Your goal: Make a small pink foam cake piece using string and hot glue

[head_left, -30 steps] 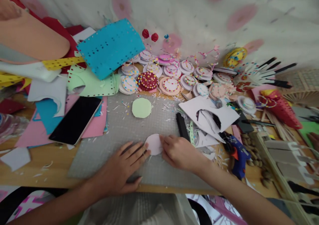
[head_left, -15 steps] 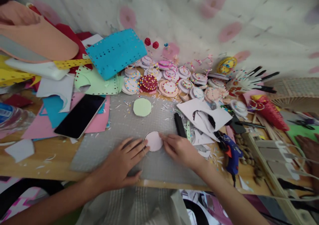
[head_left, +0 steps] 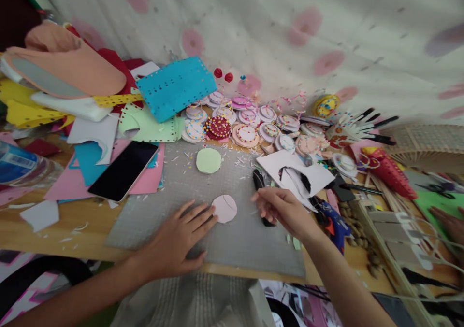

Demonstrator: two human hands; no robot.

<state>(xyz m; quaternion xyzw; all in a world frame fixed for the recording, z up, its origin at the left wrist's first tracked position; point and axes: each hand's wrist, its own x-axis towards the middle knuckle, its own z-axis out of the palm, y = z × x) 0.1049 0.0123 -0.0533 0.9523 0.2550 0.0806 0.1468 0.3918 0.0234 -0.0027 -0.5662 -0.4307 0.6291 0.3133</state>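
Note:
My left hand (head_left: 184, 237) lies flat on the grey mat (head_left: 155, 220) with its fingers spread. Its fingertips touch the left edge of a small pale pink-white disc (head_left: 224, 209), which has a thin curved line across its upper part. Over the right side of the mat is my right hand (head_left: 282, 211), its fingers loosely bent and apart, with nothing visible in them. Beneath those fingers lies a black cutter-like tool (head_left: 258, 179), partly hidden by the hand. A light green disc (head_left: 208, 160) rests farther back on the mat.
Decorated layered discs (head_left: 246, 134) crowd the back. Left are a phone (head_left: 123, 170), a plastic bottle (head_left: 25, 165) and coloured sheets (head_left: 177, 88). Right are a cut white sheet (head_left: 295, 170), a blue glue gun (head_left: 335, 223) and a power strip (head_left: 387, 230). Another person's hand (head_left: 447, 223) is far right.
My right hand has left the pale disc and moved right, over the black tool. The thin loop beside the disc's left edge no longer shows there. My left hand stays in place.

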